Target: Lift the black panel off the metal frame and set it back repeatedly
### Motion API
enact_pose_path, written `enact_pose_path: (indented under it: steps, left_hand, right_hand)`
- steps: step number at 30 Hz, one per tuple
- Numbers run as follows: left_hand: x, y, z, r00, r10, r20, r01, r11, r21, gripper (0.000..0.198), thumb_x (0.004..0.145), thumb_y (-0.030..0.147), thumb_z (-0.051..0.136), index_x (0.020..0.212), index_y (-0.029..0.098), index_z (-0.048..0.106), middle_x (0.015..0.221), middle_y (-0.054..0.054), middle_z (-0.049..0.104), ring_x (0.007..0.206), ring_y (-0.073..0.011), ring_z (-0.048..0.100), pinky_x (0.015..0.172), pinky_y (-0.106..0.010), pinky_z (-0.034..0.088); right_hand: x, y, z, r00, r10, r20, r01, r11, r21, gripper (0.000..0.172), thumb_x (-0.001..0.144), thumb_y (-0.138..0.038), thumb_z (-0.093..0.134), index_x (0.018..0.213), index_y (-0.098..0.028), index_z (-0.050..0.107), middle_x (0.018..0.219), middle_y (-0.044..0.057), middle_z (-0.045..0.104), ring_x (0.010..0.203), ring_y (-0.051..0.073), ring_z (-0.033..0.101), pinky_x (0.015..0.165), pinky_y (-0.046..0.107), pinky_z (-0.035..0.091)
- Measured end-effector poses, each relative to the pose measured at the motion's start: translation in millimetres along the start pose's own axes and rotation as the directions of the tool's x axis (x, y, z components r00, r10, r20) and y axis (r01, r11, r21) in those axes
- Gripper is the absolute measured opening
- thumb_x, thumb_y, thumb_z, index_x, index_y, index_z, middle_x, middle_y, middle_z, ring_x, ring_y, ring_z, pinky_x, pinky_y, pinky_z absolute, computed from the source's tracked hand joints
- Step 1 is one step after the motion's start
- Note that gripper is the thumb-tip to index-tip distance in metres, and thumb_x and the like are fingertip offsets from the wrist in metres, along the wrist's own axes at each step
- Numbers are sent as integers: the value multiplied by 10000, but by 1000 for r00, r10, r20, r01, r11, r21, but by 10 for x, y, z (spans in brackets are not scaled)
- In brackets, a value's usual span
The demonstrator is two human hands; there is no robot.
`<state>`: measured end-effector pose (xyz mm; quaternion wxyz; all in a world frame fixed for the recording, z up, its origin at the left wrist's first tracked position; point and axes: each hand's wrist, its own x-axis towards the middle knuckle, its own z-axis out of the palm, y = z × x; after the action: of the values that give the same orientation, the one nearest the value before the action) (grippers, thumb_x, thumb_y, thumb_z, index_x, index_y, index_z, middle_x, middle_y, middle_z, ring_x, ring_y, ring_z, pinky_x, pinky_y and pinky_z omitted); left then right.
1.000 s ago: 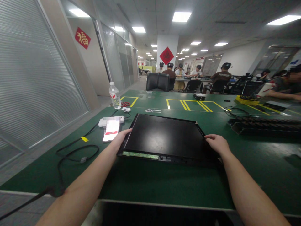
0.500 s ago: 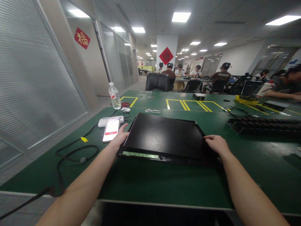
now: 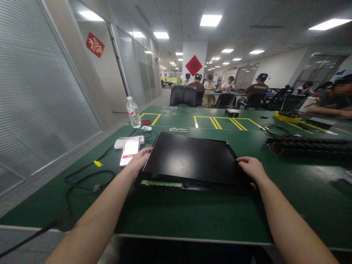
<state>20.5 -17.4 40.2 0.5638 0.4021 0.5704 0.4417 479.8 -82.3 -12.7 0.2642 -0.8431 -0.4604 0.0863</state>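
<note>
A flat black screen panel lies tilted over a black frame on the green table, its near edge shifted left against the frame. A green circuit strip shows along the near side. My left hand grips the panel's left edge, its fingers bent over and partly behind the side. At the right edge, my right hand pinches the panel side between thumb and fingers. The fingers under the edges are hidden.
Left of the panel lie a lit phone, a white power strip and a black cable. A water bottle and red scissors stand farther back. Right is a long black finned part. People sit beyond.
The panel and both hands have shifted slightly left. My left hand's fingers have closed in over the panel's left edge, and its thumb no longer sticks up.
</note>
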Motion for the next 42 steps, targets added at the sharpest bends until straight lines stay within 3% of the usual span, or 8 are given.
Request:
enact_pose_path:
  steps: [7,21,27,36,42]
  left_hand:
    - [8,-35,8,999,22,30,-21,1000,-11,439,841,241,786,1255,162,663,886,-87,793,658,-181,739,571,-230,565]
    - [-40,-9,33,998,36,47,-35,999,-16,299,923,202,665,1219,162,674,889,-69,784,722,-177,741,594,-218,548]
    - [-34,-25,19,996,58,73,-56,998,-20,346,868,278,728,1197,177,690,881,-62,785,761,-197,744,604,-226,539]
    - [69,-115,-34,988,133,79,-130,990,-45,358,717,405,827,1011,211,765,955,-72,803,952,-275,743,766,-308,573]
    - [142,-166,-77,988,133,82,-125,988,-87,314,709,399,832,975,236,792,952,-69,806,923,-286,748,718,-317,578]
  right_hand:
    - [36,48,38,999,-24,-22,24,1000,-15,266,748,-222,614,921,-245,815,865,45,768,805,220,696,682,292,488]
    - [9,5,-9,1000,1,-11,-1,1000,-20,302,751,-152,591,940,-243,808,889,41,765,794,205,678,662,282,461]
    - [15,25,4,999,-15,-33,14,1000,-11,312,717,-103,602,912,-235,807,868,45,761,767,196,669,649,276,460]
    - [9,22,5,999,-27,-31,26,999,-21,285,752,-108,604,910,-223,811,870,53,758,737,187,652,645,282,445]
    - [-2,12,-6,999,-25,-28,24,1000,-15,288,750,-112,602,908,-227,814,887,58,762,733,193,657,652,292,452]
